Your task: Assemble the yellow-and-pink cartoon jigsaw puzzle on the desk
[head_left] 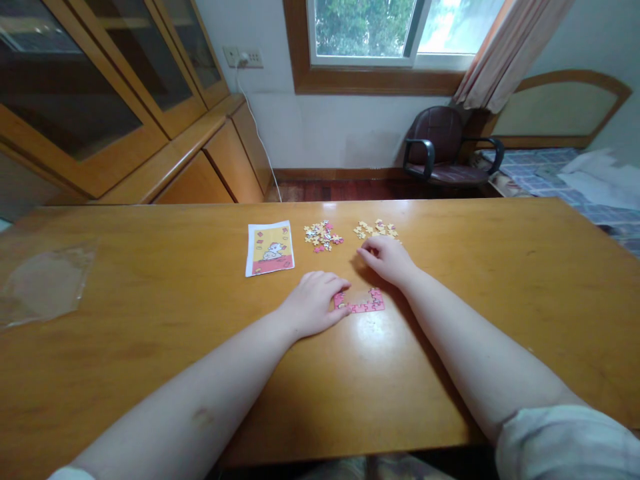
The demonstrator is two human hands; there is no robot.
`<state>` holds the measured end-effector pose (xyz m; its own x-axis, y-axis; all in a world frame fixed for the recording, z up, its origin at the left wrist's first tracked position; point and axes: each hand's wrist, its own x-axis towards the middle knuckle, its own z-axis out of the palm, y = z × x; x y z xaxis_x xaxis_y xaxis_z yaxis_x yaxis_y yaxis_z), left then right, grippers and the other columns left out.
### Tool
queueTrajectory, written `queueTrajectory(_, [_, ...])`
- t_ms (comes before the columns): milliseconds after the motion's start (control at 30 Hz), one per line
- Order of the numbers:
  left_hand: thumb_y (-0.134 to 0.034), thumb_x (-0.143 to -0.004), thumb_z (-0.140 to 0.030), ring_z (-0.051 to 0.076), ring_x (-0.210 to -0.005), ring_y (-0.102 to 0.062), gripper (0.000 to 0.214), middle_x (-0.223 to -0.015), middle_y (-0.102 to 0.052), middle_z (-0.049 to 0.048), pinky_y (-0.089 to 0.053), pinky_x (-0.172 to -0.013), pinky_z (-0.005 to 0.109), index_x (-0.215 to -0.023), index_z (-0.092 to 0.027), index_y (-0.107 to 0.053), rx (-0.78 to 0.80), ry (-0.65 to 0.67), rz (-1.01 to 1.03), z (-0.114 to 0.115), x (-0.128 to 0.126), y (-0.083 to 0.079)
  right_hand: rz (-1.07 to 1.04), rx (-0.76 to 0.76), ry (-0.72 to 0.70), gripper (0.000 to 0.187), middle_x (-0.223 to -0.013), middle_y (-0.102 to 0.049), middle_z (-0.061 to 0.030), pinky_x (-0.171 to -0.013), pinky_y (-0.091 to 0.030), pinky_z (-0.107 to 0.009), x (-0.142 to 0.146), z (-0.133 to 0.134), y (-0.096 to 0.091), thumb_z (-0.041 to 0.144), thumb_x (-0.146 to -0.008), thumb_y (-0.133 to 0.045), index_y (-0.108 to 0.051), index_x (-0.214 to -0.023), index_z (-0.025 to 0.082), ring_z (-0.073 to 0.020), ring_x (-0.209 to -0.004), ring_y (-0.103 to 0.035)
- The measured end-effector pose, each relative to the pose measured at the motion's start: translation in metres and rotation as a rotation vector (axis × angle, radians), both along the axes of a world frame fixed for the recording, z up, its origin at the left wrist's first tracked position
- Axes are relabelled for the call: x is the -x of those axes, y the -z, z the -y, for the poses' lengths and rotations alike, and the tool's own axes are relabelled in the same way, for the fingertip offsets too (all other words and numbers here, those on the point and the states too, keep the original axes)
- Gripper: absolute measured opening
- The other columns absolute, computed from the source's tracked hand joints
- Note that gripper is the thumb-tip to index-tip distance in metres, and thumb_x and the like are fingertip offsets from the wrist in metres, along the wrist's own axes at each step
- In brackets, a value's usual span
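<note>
Two hands work over the surface (150,300) in the head view. The left hand (320,303) lies around the left end of the joined pink pieces (367,307), its grip wide, thumb and fingers apart. The right hand (386,259) hangs beside the yellow pile (375,229), its grip narrow; whether a piece sits in it, I cannot tell. The mixed pile (323,236) lies between that pile and the picture card (270,249).

The joined pieces look thin and form an open-topped frame, so a sideways push from the left hand could bend or part them. The right wrist, swung carelessly, might scatter loose pieces.

The left fingers cover part of the frame's left side, the right hand hides the yellow pile's near edge, and single joints are too small to read.
</note>
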<state>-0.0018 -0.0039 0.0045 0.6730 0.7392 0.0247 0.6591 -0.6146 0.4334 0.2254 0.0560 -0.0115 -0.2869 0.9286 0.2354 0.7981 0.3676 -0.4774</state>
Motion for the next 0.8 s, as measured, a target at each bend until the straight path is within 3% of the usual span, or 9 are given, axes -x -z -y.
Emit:
queueTrajectory(67, [-0.065,-0.086,-0.039,0.025,-0.104,-0.060,0.036,-0.110,-0.068,0.0067,-0.044,-0.096,0.043,-0.116,-0.018,-0.062,0.011,-0.018,0.020,-0.001,0.000,0.001,0.019,-0.075,0.108,0.027,-0.097,-0.070,-0.0114,-0.086,-0.044,-0.036,-0.003,-0.005,0.005,0.036,-0.088,-0.052,-0.068,-0.098,0.016,-0.0242,-0.093,-0.060])
queueTrajectory(100, [-0.064,-0.086,-0.037,0.025,-0.104,-0.060,0.035,-0.110,-0.068,0.0069,-0.044,-0.097,0.043,-0.116,-0.018,-0.062,0.015,-0.027,0.028,-0.001,0.000,0.001,0.047,-0.076,0.143,0.035,-0.110,-0.069,-0.0147,-0.094,-0.042,-0.040,-0.005,-0.007,0.008,0.037,-0.087,-0.055,-0.065,-0.111,0.014,-0.0280,-0.105,-0.058])
queueTrajectory(233, [-0.062,-0.088,-0.034,0.025,-0.107,-0.061,0.032,-0.113,-0.068,0.0074,-0.044,-0.098,0.043,-0.116,-0.018,-0.062,0.014,-0.044,0.049,-0.002,0.000,0.002,0.192,0.006,0.155,0.069,-0.141,-0.053,-0.0188,-0.113,-0.022,-0.058,-0.007,-0.009,0.014,0.050,-0.084,-0.060,-0.047,-0.141,0.013,-0.0388,-0.137,-0.036])
queueTrajectory(300, [-0.062,-0.087,-0.033,0.025,-0.107,-0.061,0.032,-0.113,-0.069,0.0073,-0.045,-0.098,0.043,-0.116,-0.018,-0.063,0.014,-0.047,0.051,-0.002,0.000,0.002,0.222,0.024,0.127,0.064,-0.142,-0.054,-0.0165,-0.114,-0.014,-0.063,-0.006,-0.008,0.014,0.053,-0.086,-0.057,-0.050,-0.138,0.017,-0.0390,-0.141,-0.030])
queueTrajectory(433, [-0.061,-0.087,-0.032,0.025,-0.107,-0.061,0.031,-0.113,-0.069,0.0073,-0.045,-0.098,0.044,-0.115,-0.019,-0.063,0.015,-0.053,0.052,-0.001,0.000,0.003,0.173,-0.016,0.133,0.037,-0.122,-0.067,-0.0128,-0.115,-0.015,-0.060,-0.005,-0.007,0.010,0.045,-0.087,-0.057,-0.065,-0.115,0.021,-0.0331,-0.131,-0.044])
queueTrajectory(633, [-0.059,-0.089,-0.030,0.025,-0.108,-0.061,0.029,-0.114,-0.069,0.0072,-0.045,-0.099,0.043,-0.115,-0.019,-0.063,0.025,-0.059,0.065,-0.002,0.000,0.002,0.152,-0.054,0.163,0.033,-0.116,-0.069,-0.0143,-0.114,-0.020,-0.059,-0.005,-0.010,0.014,0.036,-0.083,-0.064,-0.067,-0.111,0.019,-0.0326,-0.126,-0.048])
queueTrajectory(800, [-0.057,-0.089,-0.029,0.024,-0.106,-0.062,0.026,-0.111,-0.070,0.0068,-0.047,-0.095,0.042,-0.113,-0.020,-0.063,0.034,-0.079,0.078,-0.003,0.000,0.003,0.119,-0.071,0.139,0.018,-0.106,-0.072,-0.0085,-0.113,-0.020,-0.060,-0.006,-0.013,0.018,0.028,-0.089,-0.057,-0.071,-0.099,0.024,-0.0282,-0.113,-0.056])
